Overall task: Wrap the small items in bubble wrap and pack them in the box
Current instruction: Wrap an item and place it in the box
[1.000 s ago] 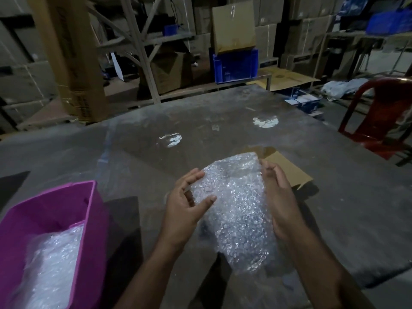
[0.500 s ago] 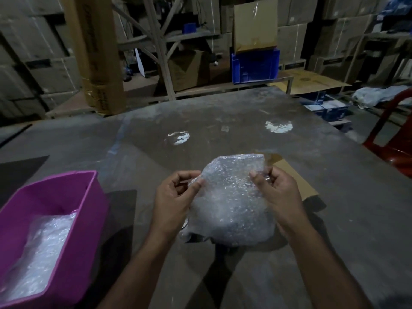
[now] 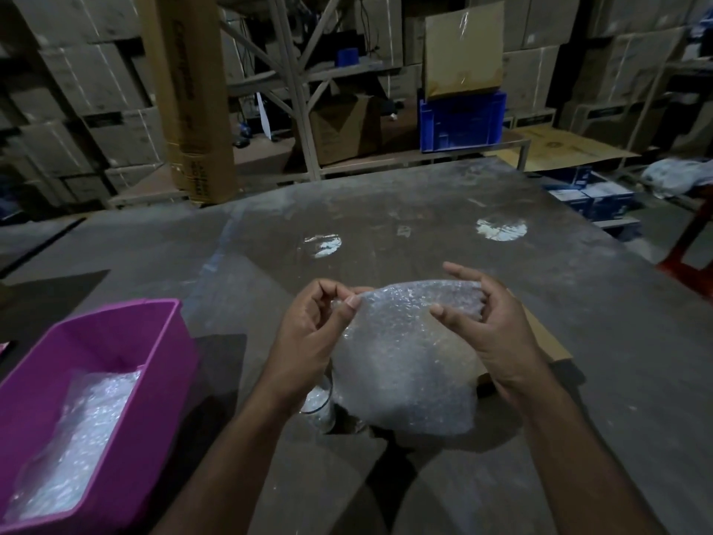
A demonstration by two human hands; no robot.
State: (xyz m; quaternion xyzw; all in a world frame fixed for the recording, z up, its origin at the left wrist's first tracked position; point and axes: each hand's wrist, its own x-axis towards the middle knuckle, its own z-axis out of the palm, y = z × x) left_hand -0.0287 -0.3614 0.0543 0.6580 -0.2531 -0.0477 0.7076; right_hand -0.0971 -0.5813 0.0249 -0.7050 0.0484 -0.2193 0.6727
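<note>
A sheet of clear bubble wrap [image 3: 405, 364] hangs between my hands above the grey table [image 3: 578, 303]. My left hand [image 3: 312, 337] pinches its upper left corner between thumb and curled fingers. My right hand [image 3: 490, 326] holds the upper right edge, fingers behind the sheet and thumb in front, index finger raised. Under the sheet's lower left edge a small clear item [image 3: 318, 409] shows on the table, partly hidden. A brown cardboard piece [image 3: 548, 341] lies behind my right hand. The pink box [image 3: 169, 341] at the left holds bubble wrap [image 3: 81, 430].
A tall cardboard carton [image 3: 193, 110] stands at the table's far left edge. A blue crate [image 3: 461, 121] and stacked cartons fill the shelves behind. A red chair [image 3: 690, 241] stands at the right. Two bright reflections lie on the table's middle.
The hands have lifted the sheet's top edge and spread it wider; my right hand's fingers have loosened and its index finger rose. The view shifted left, pushing the chair to the edge.
</note>
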